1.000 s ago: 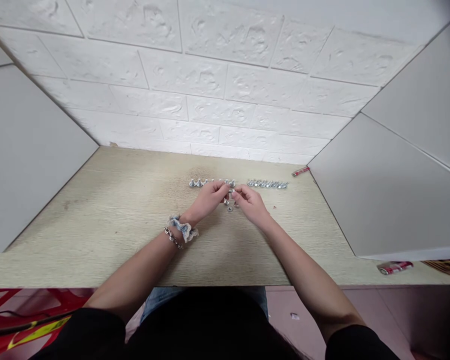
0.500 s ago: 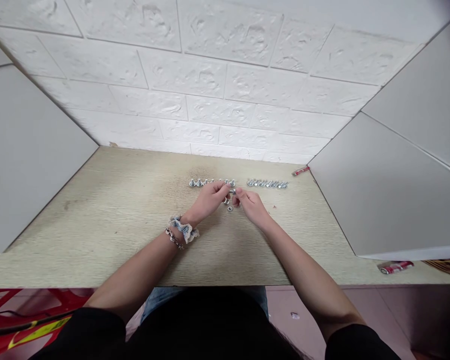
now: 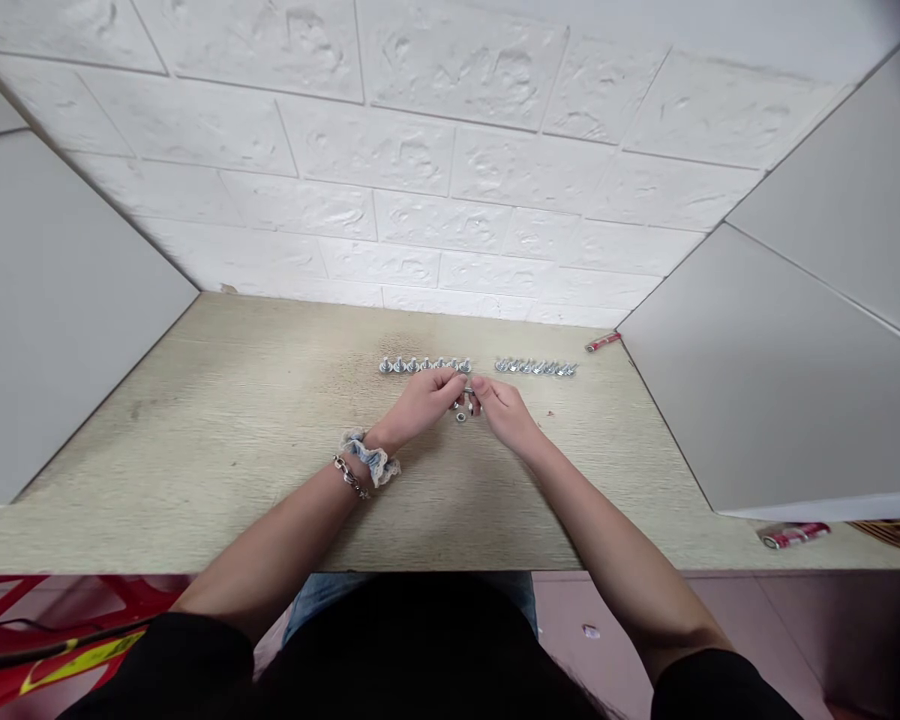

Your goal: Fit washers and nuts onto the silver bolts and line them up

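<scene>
Lying on the table (image 3: 270, 430) just on the body's side of the fingertips, a loose nut (image 3: 461, 417) is resting below the left hand (image 3: 429, 393) and right hand (image 3: 504, 408), which are pinching a small bolt (image 3: 469, 391) narrowly between them, its long axis seemingly running side to side and neither hand being clearly nearer. Compared with half a second ago, less of the bolt is showing between the fingertips, and the hands are sitting slightly closer to the body, leaving the far row of bolts (image 3: 426, 366) more fully showing.
</scene>
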